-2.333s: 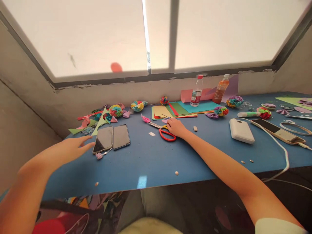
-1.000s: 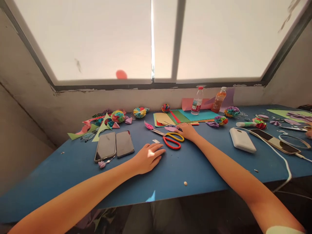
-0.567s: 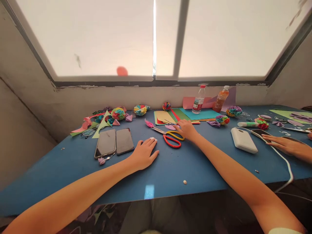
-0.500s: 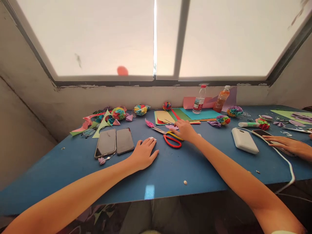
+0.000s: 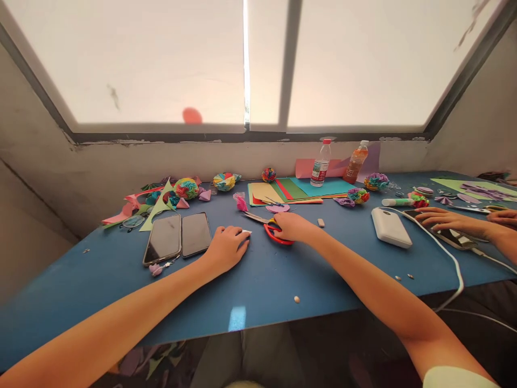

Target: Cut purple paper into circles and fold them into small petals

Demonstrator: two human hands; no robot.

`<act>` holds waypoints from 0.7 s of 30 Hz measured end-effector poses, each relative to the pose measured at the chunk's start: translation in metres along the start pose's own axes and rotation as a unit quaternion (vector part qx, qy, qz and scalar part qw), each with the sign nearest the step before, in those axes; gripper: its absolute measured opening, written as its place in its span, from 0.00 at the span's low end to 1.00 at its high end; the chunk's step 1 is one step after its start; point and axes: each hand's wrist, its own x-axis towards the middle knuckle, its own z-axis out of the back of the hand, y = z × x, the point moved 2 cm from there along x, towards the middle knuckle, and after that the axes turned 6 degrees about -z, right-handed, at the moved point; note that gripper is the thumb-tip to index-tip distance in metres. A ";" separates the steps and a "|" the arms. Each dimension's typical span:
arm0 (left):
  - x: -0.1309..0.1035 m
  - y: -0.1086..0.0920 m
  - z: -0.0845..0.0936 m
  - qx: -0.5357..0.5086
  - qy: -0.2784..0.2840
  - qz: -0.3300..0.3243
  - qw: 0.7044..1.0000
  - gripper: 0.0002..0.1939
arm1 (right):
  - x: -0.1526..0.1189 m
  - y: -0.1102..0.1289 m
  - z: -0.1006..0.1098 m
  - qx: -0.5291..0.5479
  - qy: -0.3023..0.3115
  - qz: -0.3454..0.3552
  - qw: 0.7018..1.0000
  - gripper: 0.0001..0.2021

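Right hand point(image 5: 291, 227) clasps the scissors point(image 5: 264, 220) by the handles — left hand point(image 5: 226, 247) at a white slip point(image 5: 247, 232), pinching or not, can't tell

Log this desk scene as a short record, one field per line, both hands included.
Left hand: palm down on the table, fingers at a white scrap
Right hand: at the handles of the scissors; grip hard to tell
Phones: two, side by side
Back: paper sheets, paper flowers, two bottles
Far right: another person's hand over a third phone
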 end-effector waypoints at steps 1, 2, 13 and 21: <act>0.000 0.000 0.001 0.005 -0.001 -0.004 1.000 0.18 | -0.001 0.000 0.000 0.001 0.000 0.000 1.000 0.10; 0.000 0.001 0.002 0.007 -0.001 -0.004 1.000 0.17 | -0.002 0.001 0.001 0.004 -0.005 0.001 1.000 0.11; 0.005 0.007 0.001 -0.004 0.001 0.003 1.000 0.15 | 0.004 -0.015 -0.003 -0.020 -0.150 0.016 0.988 0.19; 0.008 0.008 -0.001 -0.019 0.017 -0.016 1.000 0.15 | 0.006 -0.025 -0.002 -0.019 -0.183 0.065 0.981 0.17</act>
